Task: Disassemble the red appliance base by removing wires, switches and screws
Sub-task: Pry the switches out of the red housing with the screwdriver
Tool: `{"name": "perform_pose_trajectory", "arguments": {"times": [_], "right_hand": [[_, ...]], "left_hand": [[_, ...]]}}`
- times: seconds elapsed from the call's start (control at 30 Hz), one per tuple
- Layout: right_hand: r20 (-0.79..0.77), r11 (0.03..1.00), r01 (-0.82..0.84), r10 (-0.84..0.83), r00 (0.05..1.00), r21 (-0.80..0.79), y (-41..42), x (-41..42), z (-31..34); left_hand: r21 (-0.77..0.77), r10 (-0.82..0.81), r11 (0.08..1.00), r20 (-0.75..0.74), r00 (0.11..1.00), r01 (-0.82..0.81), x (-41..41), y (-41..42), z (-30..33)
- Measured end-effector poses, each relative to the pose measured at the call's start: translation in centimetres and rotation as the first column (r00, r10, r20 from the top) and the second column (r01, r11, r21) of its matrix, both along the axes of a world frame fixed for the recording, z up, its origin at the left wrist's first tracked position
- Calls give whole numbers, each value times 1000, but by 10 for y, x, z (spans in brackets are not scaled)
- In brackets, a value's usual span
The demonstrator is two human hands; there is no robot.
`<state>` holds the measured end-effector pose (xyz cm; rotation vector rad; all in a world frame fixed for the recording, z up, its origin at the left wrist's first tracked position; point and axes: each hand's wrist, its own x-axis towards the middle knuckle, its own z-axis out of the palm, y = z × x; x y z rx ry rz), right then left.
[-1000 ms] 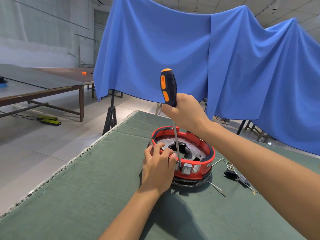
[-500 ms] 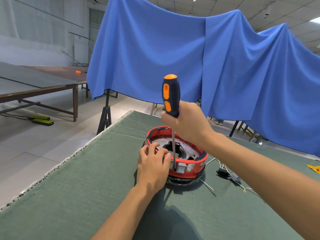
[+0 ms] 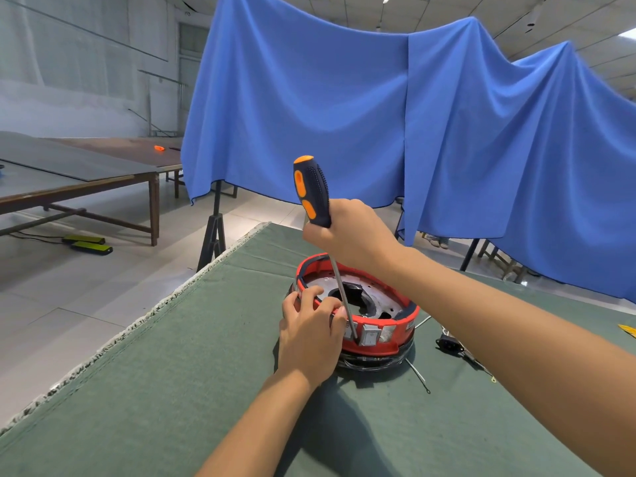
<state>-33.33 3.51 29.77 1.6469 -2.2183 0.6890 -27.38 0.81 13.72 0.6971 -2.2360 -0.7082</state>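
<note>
Since a second ago, screwdriver (image 3: 311, 191) now tilted. Right hand (image 3: 351, 235) grips it, left hand (image 3: 311, 333) holding base (image 3: 378, 342); prying a switch (image 3: 370, 336), probably. Next: careful levering.

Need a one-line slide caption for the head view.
Right hand drives screwdriver into red appliance base; left hand steadies its rim.

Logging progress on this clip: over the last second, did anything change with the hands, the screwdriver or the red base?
Little changed. The screwdriver now leans with its handle toward the left, where it stood near upright; its tip stays by the switches. The right hand still grips the handle and the left hand still holds the red base at its near rim. The loose wires lie as before.
</note>
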Motion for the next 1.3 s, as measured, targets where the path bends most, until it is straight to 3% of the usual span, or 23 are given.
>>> {"name": "perform_pose_trajectory", "arguments": {"times": [0.27, 0.4, 0.5, 0.63, 0.8, 1.03, 1.3], "right_hand": [[19, 1000, -10, 9, 1000, 14, -6, -2, -2], [87, 987, -13, 28, 996, -162, 15, -7, 3], [174, 939, 38, 23, 984, -343, 39, -13, 8], [319, 807, 176, 16, 948, -564, 79, -23, 5], [511, 547, 409, 39, 859, -730, 130, -47, -29], [749, 258, 709, 112, 653, -657, 162, -76, -85], [831, 145, 822, 186, 525, -551, 160, -81, -114]], "left_hand": [[40, -16, 999, -12, 1000, 16, 1, 0, 0], [-161, 15, 986, -121, 993, -35, 3, 0, 1], [28, -17, 999, -43, 999, 18, 3, -2, 0], [-97, 21, 995, -38, 999, -24, 2, -1, -1], [-177, -76, 983, -163, 984, 47, 5, 5, 3], [-144, -124, 984, -118, 985, 107, 6, 10, 3], [-149, -107, 985, -110, 988, 90, 5, 11, 3]]}}
